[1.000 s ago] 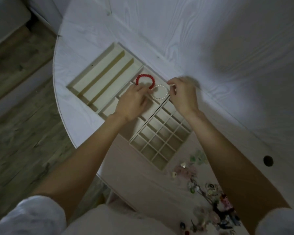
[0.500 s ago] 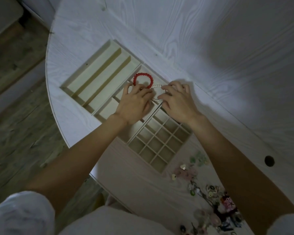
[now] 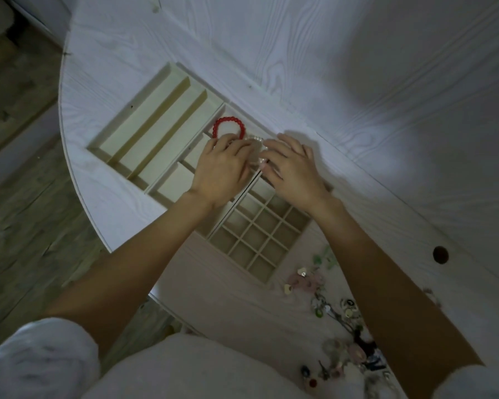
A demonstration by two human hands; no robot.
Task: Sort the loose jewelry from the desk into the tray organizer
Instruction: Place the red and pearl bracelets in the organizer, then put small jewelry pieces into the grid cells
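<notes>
A cream wooden tray organizer [image 3: 144,122] lies on the white desk, with long slots at the left and a grid of small cells at the lower right. A red bead bracelet [image 3: 228,126] lies in a middle compartment. Just right of it a white pearl bracelet [image 3: 258,139] shows between my hands, mostly covered by them. My left hand [image 3: 224,168] and my right hand [image 3: 293,168] meet over it, fingers bent down onto the beads. Whether the fingers pinch the pearls is hidden. A pile of loose jewelry [image 3: 340,335] lies on the desk at the lower right.
The desk's curved edge [image 3: 69,156] runs down the left, with wood floor beyond it. A round cable hole [image 3: 440,254] sits in the desk at the right. My white-clothed lap fills the bottom of the view.
My hands have closed in over the pearl bracelet, which lay open as a full ring a second ago and is now mostly covered. The red bracelet has stayed where it was.
</notes>
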